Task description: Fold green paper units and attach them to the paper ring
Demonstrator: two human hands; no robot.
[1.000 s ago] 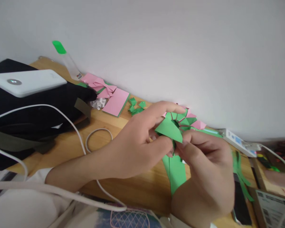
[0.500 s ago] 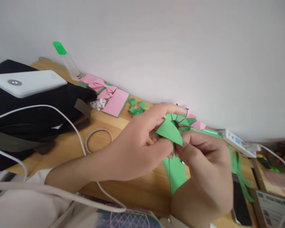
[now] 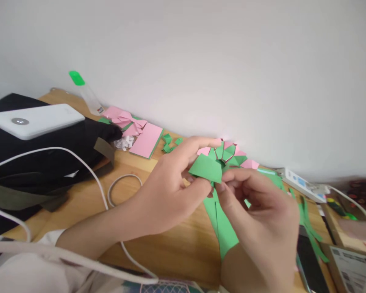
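Observation:
Between my hands is a folded piece of green paper (image 3: pixel 205 167). My left hand (image 3: pixel 179 187) is closed on its left side, thumb below and index finger stretched out above. With thumb and index finger, my right hand (image 3: pixel 256 207) pinches the paper's lower right corner. Directly behind it shows a ring of folded green and pink paper pieces (image 3: pixel 227 152); whether it is joined to the held piece I cannot tell. Flat green paper (image 3: pixel 225 228) lies on the table below my hands, partly covered by my right wrist.
Pink and green paper sheets (image 3: pixel 147 140) and green scraps (image 3: pixel 167 143) lie along the wall. A black bag (image 3: pixel 49 162) carries a white power bank (image 3: pixel 38 120). White cables cross the table's left side. At right are a power strip (image 3: pixel 303 185), green strips (image 3: pixel 308 219) and a dark phone (image 3: pixel 312 260).
The green paper and both hands have shifted slightly left in view. The folded paper is tilted flatter, and the ring behind it shows more fully. The grip of both hands stays on the paper.

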